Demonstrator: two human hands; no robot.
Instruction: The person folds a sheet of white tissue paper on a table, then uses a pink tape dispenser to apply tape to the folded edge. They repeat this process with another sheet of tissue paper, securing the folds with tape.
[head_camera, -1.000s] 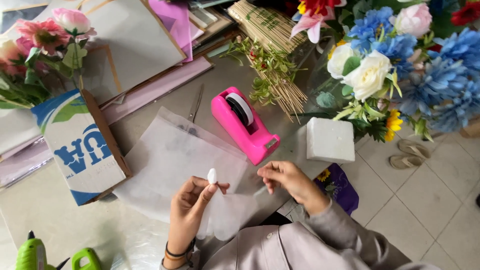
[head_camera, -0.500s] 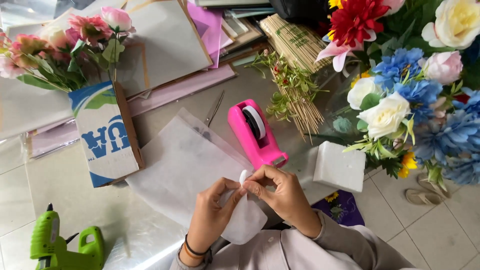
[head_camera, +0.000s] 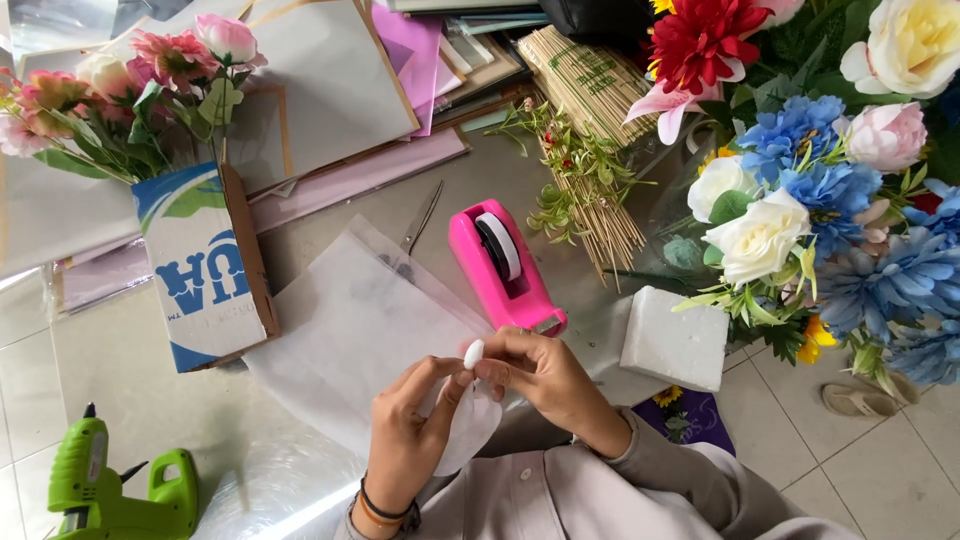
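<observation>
Crowded table, hands at edge

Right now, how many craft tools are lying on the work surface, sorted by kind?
Tape dispenser, pink: 1
Glue gun, green: 1
Scissors: 1
Total: 3
Both hands, left and right, pinch a small white piece.

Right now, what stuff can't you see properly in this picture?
Head view only:
- Small white piece: pinched between the left hand and right hand; fingers cover most of it, too small to tell what it is.
- Scissors: handles hidden under the white translucent sheet.
- Green glue gun: cut off by the bottom edge.
- Sandal: partly behind the blue flowers.
</observation>
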